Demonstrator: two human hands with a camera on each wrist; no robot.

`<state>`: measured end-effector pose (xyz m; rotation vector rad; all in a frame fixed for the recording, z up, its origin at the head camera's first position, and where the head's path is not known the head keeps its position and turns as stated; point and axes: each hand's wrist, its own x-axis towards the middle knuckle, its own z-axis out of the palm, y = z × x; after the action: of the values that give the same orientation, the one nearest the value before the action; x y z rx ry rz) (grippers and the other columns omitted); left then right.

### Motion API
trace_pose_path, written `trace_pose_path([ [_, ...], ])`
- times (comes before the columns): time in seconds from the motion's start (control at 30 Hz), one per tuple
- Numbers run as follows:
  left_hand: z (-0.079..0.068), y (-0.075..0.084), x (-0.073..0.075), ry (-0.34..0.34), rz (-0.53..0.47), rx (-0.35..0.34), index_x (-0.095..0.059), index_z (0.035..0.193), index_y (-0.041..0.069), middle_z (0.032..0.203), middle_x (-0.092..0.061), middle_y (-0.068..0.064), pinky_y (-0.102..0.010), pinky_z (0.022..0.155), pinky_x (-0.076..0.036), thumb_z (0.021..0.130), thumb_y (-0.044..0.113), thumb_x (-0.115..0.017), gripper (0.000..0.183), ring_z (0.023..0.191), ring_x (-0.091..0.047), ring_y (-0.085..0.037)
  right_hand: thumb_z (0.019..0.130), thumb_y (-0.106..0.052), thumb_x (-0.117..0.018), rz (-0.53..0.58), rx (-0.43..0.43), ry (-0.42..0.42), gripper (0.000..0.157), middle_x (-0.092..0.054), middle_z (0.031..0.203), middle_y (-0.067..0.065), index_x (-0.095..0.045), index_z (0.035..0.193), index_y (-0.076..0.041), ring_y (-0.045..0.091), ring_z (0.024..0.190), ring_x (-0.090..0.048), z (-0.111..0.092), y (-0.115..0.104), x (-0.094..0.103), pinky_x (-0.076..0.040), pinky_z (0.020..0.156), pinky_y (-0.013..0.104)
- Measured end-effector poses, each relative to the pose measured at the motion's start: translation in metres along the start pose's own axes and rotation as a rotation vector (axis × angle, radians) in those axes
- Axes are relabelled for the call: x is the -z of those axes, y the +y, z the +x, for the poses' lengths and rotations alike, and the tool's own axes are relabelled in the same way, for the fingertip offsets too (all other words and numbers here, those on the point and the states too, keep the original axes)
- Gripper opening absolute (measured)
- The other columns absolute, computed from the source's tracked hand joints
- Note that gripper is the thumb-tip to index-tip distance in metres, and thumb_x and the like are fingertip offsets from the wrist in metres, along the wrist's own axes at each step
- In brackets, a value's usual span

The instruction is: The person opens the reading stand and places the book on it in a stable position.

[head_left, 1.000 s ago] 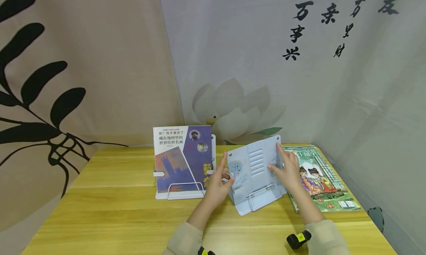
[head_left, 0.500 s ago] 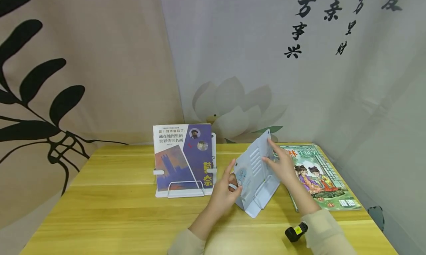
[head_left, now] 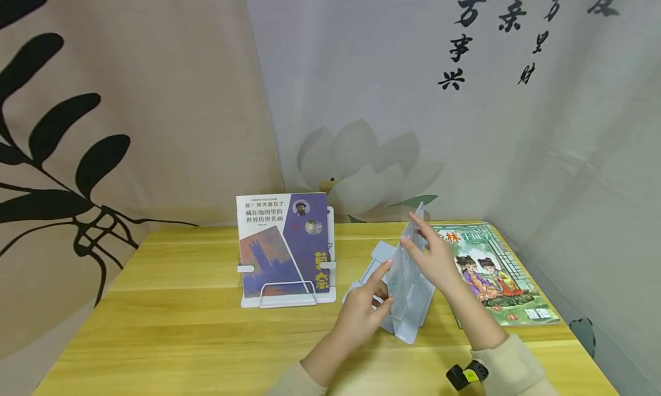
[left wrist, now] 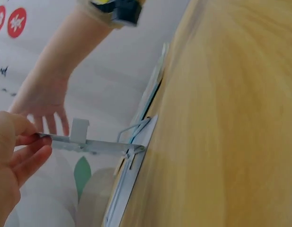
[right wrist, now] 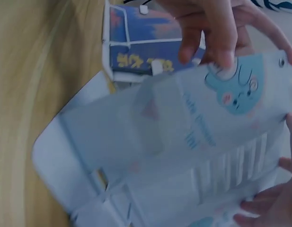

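A pale book stand with a blue cartoon animal and slots on its panel is turned nearly edge-on in the head view. Behind it on the left, a flat support piece shows. My left hand pinches the panel's near side edge between thumb and fingers; the left wrist view shows that grip close up. At the far side edge, my right hand holds the panel with thumb and index finger, its other fingers partly hidden. The stand's lip lies low over the wooden table.
To the left, a purple and white book leans on a second, white book stand with a wire holder. A green illustrated magazine lies on the wooden table at right. A printed cloth hangs behind.
The book stand has swung from facing me to nearly edge-on, so its support piece now shows at the left. My left hand has moved right with its edge; my right hand stays near the top.
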<state>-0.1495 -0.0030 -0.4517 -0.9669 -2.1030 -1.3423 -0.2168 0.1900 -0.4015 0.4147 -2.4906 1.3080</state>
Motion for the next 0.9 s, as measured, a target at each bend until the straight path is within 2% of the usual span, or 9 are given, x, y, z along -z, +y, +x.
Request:
trace_pose_path([
  [0.2, -0.001, 0.006, -0.006, 0.004, 0.052, -0.028, -0.026, 0.150, 0.022, 0.075, -0.059, 0.001, -0.015, 0.063, -0.051, 0.079, -0.009, -0.070, 0.089, 0.073, -0.063, -0.009, 0.093, -0.042, -0.061, 0.031, -0.104, -0.062, 0.058, -0.035, 0.149, 0.018, -0.044, 0.141, -0.015, 0.046, 0.126, -0.041, 0.002, -0.014, 0.007, -0.040, 0.094, 0.060],
  [0.33, -0.003, 0.005, -0.006, -0.020, 0.064, -0.014, -0.026, 0.151, 0.024, 0.082, -0.063, -0.001, -0.016, 0.064, -0.052, 0.080, -0.002, -0.075, 0.090, 0.074, -0.065, -0.012, 0.091, -0.037, -0.066, 0.079, -0.126, -0.101, 0.056, -0.034, 0.148, 0.019, -0.046, 0.138, -0.014, 0.046, 0.126, -0.041, 0.004, -0.017, 0.012, -0.043, 0.092, 0.058],
  [0.57, -0.006, -0.010, -0.004, -0.109, 0.034, 0.093, -0.026, 0.152, 0.022, 0.101, -0.066, -0.004, -0.027, 0.073, -0.054, 0.081, 0.019, -0.078, 0.088, 0.084, -0.065, -0.018, 0.091, -0.032, -0.066, 0.135, -0.133, -0.142, 0.052, -0.037, 0.147, 0.015, -0.047, 0.136, -0.016, 0.042, 0.128, -0.041, 0.003, -0.015, 0.020, -0.042, 0.092, 0.059],
  [0.67, -0.008, -0.021, -0.005, -0.169, 0.059, 0.156, -0.036, 0.148, 0.019, 0.104, -0.065, -0.003, -0.029, 0.080, -0.052, 0.083, 0.023, -0.077, 0.077, 0.092, -0.064, -0.019, 0.092, -0.027, -0.065, 0.162, -0.123, -0.154, 0.049, -0.038, 0.146, 0.015, -0.047, 0.136, -0.015, 0.042, 0.129, -0.040, 0.003, -0.013, 0.022, -0.042, 0.093, 0.059],
  [0.8, -0.008, -0.036, -0.006, -0.239, 0.143, 0.246, -0.055, 0.135, 0.013, 0.103, -0.067, 0.000, -0.027, 0.081, -0.049, 0.082, 0.019, -0.077, 0.058, 0.095, -0.062, -0.019, 0.093, -0.019, -0.063, 0.218, -0.098, -0.192, 0.047, -0.037, 0.147, 0.016, -0.045, 0.136, -0.010, 0.042, 0.131, -0.037, 0.004, -0.009, 0.025, -0.044, 0.092, 0.057],
  [0.9, -0.006, -0.047, -0.007, -0.273, 0.189, 0.271, -0.063, 0.125, 0.009, 0.101, -0.068, 0.000, -0.026, 0.080, -0.048, 0.081, 0.014, -0.078, 0.047, 0.093, -0.061, -0.019, 0.093, -0.014, -0.060, 0.259, -0.088, -0.227, 0.047, -0.035, 0.148, 0.017, -0.044, 0.137, -0.008, 0.042, 0.132, -0.035, 0.006, -0.006, 0.027, -0.044, 0.092, 0.055],
])
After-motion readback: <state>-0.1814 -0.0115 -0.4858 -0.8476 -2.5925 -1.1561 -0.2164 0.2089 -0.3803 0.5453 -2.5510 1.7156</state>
